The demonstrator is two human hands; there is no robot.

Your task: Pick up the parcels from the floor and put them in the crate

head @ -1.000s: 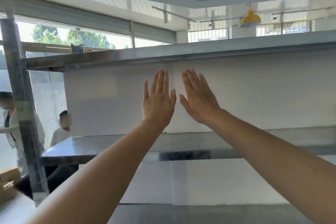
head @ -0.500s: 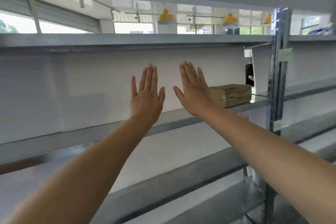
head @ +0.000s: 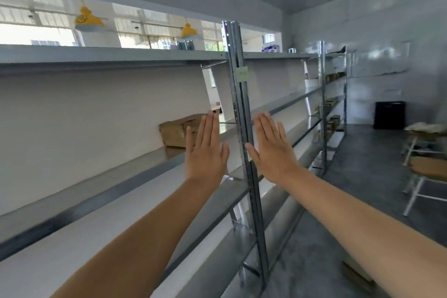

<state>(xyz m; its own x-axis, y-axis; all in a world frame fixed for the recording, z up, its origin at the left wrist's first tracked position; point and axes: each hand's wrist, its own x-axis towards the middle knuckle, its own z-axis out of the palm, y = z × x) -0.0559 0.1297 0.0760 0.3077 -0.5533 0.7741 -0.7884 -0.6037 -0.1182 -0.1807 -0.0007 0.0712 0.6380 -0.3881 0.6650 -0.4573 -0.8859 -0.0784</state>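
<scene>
hands: we hold our left hand (head: pixel 205 152) and right hand (head: pixel 273 150) up flat, fingers straight, gripping nothing | brown cardboard parcel (head: pixel 176 133) just behind-left of left hand | black box-shaped crate (head: pixel 389 115) well right of right hand

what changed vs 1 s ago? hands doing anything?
The view swung right along the shelves: the post now stands between the hands, the box passed from beside the right hand to behind the left hand, and a black crate and stools came into view. Nothing grasped or released; both hands stay raised, open, empty.
</scene>
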